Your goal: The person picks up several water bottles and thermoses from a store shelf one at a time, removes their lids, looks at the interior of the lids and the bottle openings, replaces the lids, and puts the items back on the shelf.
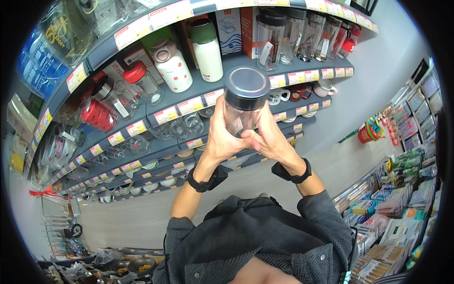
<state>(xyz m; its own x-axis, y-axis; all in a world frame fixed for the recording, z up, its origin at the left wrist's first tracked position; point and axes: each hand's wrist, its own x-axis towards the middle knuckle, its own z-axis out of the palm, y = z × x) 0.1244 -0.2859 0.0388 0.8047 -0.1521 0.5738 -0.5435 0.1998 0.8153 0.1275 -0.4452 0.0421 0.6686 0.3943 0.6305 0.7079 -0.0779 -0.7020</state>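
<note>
Both hands hold a clear bottle [244, 88] with a dark, shiny lid, upright in front of the shelves. My left hand [226, 133] wraps its left side, and my right hand [267, 135] wraps its right side. The thumbs come together low on the near side of the bottle. A small whitish label [236, 125] shows through or on the clear wall. Behind it on the shelf stand a white bottle with a green lid [207, 53] and a white bottle with strawberry prints [173, 69]. Several clear bottles with dark lids [271, 39] stand farther right.
Price tags line the front edge of the shelf [189, 105]. Mugs [299, 93] and glass cups [179, 127] sit on lower levels. A rack of packaged goods [393, 213] runs along the right, pans [142, 264] lie at bottom left, and a red bucket [367, 133] stands at far right.
</note>
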